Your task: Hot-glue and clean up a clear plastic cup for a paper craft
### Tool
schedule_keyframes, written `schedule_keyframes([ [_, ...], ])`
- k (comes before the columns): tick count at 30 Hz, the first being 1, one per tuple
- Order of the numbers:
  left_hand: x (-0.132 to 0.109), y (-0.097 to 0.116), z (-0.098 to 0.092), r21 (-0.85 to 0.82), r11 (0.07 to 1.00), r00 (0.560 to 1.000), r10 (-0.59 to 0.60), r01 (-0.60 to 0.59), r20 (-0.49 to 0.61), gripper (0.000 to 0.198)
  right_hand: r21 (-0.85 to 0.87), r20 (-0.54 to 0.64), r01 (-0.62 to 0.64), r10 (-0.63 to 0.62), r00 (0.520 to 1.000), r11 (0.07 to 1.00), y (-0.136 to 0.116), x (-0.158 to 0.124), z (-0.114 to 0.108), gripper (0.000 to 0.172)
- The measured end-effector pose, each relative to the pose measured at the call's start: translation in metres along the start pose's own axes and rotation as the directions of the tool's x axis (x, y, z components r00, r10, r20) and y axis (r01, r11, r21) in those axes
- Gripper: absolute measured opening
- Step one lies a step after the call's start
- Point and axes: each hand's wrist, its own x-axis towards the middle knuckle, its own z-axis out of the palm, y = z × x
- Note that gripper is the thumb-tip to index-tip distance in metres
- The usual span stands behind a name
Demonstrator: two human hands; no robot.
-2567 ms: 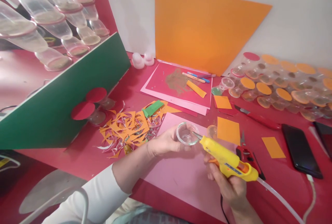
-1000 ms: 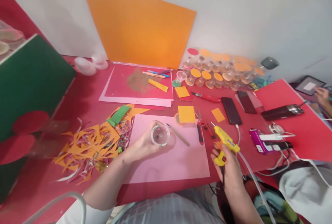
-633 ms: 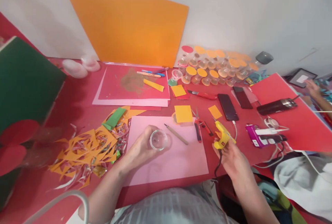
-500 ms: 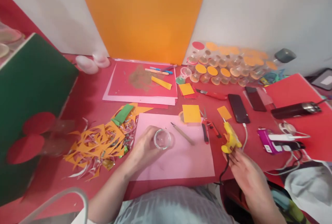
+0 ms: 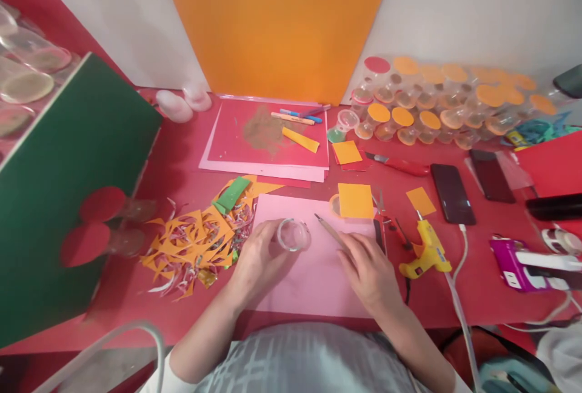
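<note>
My left hand (image 5: 260,258) is closed around the side of a small clear cup (image 5: 292,236), its round rim facing up. My right hand (image 5: 370,272) grips the near end of a slim, grey, pencil-like tool (image 5: 331,230) with a dark pointed tip, lying slanted over a pink sheet (image 5: 291,293). A square of yellow-orange paper (image 5: 356,200) lies at the sheet's top right. To the right of my right hand, a yellow glue gun (image 5: 427,250) rests on the red table, its nozzle pointing away from me.
Orange paper scraps (image 5: 195,238) are heaped at left, beside a green board (image 5: 68,199). Clear cups with orange discs (image 5: 430,120) stand along the back. A red-handled cutter (image 5: 404,165), a phone (image 5: 452,193) and a purple power strip (image 5: 518,265) lie at right.
My right hand has left the glue gun and moved left onto the pencil-like tool. My left hand still holds the clear cup. The view has shifted.
</note>
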Motion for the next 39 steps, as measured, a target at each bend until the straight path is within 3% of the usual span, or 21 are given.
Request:
schedule_keyframes([
  [3,-0.001,-0.004,-0.001,0.020,0.999,1.000,0.026,-0.026,-0.017,0.037,-0.141,0.062,0.067,-0.059,0.996,0.988,0.001,0.006,0.018,0.028],
  [9,0.000,-0.008,0.001,0.093,0.992,0.996,0.083,-0.081,-0.018,0.036,-0.199,0.116,0.076,-0.054,0.992,0.977,0.003,0.002,0.020,0.026],
  [13,0.001,-0.009,0.001,0.063,0.996,0.998,0.056,-0.057,0.010,0.039,0.024,0.048,-0.004,0.002,0.999,1.000,-0.006,0.008,0.019,0.023],
  [16,0.000,-0.012,0.000,0.039,0.999,1.000,0.011,-0.012,0.029,0.051,0.262,0.043,-0.076,0.067,0.997,0.962,-0.017,0.014,0.022,0.022],
  [18,-0.001,-0.013,0.000,0.016,1.000,0.999,-0.019,0.018,0.042,0.052,0.331,0.044,-0.083,0.073,0.996,0.940,-0.022,0.017,0.026,0.022],
  [25,-0.001,-0.011,-0.005,-0.227,0.974,1.000,0.009,-0.010,-0.003,0.037,0.467,-0.023,-0.045,0.063,0.998,0.883,-0.024,0.017,0.036,0.031],
  [28,0.001,-0.011,-0.004,-0.279,0.960,1.000,0.004,-0.012,-0.029,0.036,0.495,0.007,-0.061,0.067,0.998,0.867,-0.021,0.015,0.035,0.030],
  [34,0.004,-0.013,0.003,-0.170,0.984,0.995,-0.060,0.046,-0.075,0.034,0.542,0.067,-0.075,0.046,0.997,0.837,-0.019,0.011,0.035,0.036],
  [39,0.004,-0.007,0.004,-0.040,0.995,0.995,-0.092,0.091,-0.026,0.041,0.555,0.040,-0.045,0.027,0.999,0.831,-0.020,0.011,0.038,0.035],
])
